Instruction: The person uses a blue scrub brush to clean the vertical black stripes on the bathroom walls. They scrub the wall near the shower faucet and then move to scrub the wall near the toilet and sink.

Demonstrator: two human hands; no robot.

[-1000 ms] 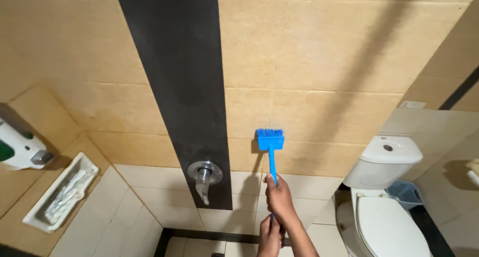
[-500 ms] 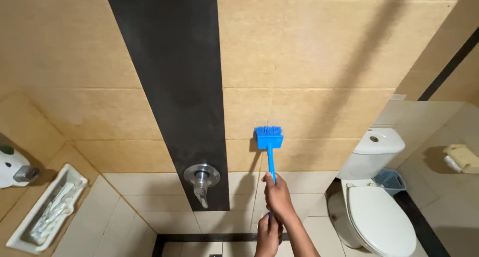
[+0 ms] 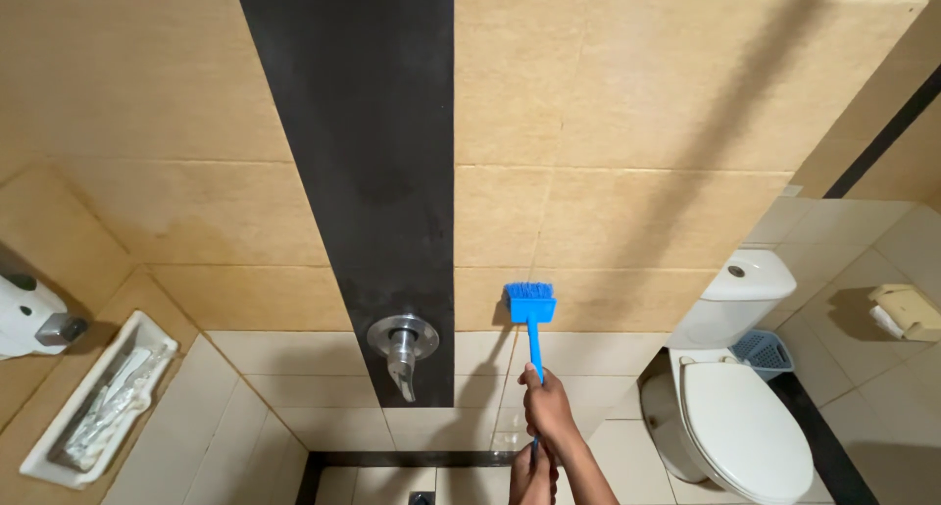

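Against the beige wall tiles, just right of the black tile strip (image 3: pixel 343 172), I press the blue brush (image 3: pixel 529 303), bristles up. My right hand (image 3: pixel 549 407) is closed round its blue handle, and my left hand (image 3: pixel 529 474) is wrapped round the handle's end below it, at the bottom edge of view. Over the last second the brush head has stayed at nearly the same spot beside the strip, at the seam above the white tiles, while my view has drifted right: the soap dispenser (image 3: pixel 34 314) has slid to the left edge and the toilet (image 3: pixel 735 407) sits fuller in view. So I judge the scrubbing is dwelling on this patch. Counting: one brush, one chrome tap (image 3: pixel 402 343) on the strip, one toilet, one white tray (image 3: pixel 98 397) left of the strip, one small blue basket (image 3: pixel 763 351).
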